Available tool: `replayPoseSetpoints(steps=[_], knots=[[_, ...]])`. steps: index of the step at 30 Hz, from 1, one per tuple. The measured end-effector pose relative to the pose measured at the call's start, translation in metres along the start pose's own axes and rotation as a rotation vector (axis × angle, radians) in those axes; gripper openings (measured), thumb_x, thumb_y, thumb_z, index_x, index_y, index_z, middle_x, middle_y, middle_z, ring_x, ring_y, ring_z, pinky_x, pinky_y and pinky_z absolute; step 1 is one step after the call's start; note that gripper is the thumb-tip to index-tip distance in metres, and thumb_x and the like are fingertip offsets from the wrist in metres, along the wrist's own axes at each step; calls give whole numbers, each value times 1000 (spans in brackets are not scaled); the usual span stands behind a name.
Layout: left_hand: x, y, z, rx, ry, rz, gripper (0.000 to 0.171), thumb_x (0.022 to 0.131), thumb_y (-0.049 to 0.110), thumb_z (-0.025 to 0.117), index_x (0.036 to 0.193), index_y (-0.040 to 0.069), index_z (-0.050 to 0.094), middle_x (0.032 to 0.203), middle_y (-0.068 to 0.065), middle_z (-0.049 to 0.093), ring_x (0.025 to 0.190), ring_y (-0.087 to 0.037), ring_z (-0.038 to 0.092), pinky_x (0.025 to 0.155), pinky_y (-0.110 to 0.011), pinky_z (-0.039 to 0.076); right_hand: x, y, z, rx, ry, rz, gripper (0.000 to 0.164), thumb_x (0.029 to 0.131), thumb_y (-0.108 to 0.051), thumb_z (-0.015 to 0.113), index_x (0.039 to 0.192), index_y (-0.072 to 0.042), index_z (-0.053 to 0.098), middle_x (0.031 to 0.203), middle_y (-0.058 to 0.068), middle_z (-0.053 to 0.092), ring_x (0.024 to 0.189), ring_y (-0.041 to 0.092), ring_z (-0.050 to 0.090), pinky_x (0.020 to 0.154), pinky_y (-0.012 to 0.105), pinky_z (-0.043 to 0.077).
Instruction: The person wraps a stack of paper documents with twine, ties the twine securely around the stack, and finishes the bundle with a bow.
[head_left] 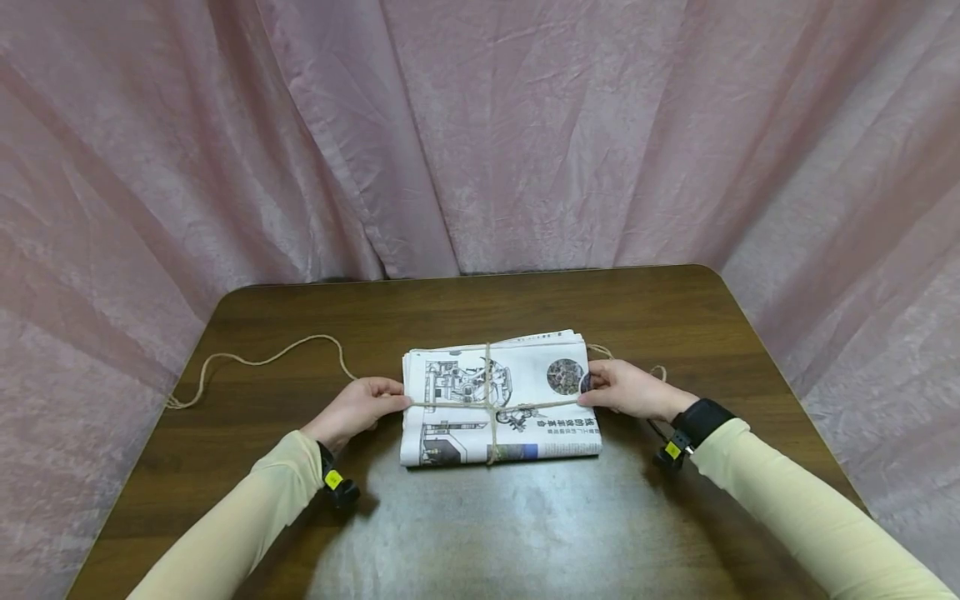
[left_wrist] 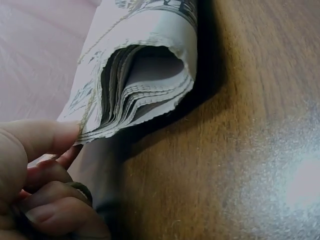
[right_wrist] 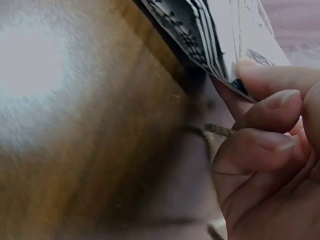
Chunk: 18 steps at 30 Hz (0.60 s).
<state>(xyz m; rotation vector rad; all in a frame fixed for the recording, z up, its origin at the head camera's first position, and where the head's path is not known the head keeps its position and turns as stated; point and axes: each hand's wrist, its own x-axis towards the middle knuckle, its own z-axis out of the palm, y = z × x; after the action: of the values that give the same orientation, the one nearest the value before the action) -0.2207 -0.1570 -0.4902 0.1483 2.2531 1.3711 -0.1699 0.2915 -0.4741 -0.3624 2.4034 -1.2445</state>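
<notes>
A folded stack of newspapers lies on the table, with thin twine crossing over its top both ways. My left hand pinches the twine at the stack's left edge. In the left wrist view the thumb presses the twine against the paper corner, and a bit of twine shows by the curled lower fingers. At the right edge my right hand pinches the twine and the paper edge. Its thumb lies on top in the right wrist view, while a twine end pokes out between the fingers.
A long loose tail of twine trails over the table's left side. Another loop of twine lies behind the right wrist. The brown wooden table ends at a pink curtain at the back.
</notes>
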Motion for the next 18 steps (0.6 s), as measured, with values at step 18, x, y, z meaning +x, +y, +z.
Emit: replayPoseSetpoints(steps=[18], knots=[[-1,37,-28,299,235,463,13,98,21,72,93,10,66,66,6,42,59,-10,41,56,-27,35,5,-29,-19,-376,370,-282,31,95,-13,75,125,-14,67,99,3,73,72,14,63,61,34,51]])
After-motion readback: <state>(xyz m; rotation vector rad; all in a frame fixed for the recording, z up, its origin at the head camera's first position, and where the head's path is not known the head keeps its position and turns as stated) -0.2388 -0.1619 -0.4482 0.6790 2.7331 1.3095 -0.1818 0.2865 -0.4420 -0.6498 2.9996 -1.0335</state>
